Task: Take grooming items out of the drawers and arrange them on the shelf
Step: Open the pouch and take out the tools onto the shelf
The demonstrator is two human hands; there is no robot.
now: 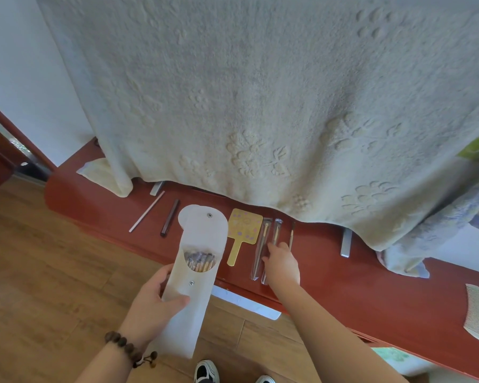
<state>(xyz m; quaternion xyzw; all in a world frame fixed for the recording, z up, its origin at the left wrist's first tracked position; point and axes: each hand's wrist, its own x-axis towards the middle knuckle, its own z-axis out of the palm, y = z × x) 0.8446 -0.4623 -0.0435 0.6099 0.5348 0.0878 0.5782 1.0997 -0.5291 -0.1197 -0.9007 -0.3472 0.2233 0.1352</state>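
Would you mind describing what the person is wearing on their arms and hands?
Both forearms are bare, with no sleeves in view. The left wrist carries a bracelet of round dark brown wooden beads, with a small beaded tassel hanging from it. The left hand and the right hand wear no gloves, and no rings show.

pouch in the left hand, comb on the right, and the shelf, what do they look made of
Pouch: soft off-white fabric, maybe felt; matte, metal snap studs. Comb: pale wood or bamboo perhaps, cream and matte; plastic possible. Shelf: reddish-brown painted or lacquered wood, smooth with slight sheen.
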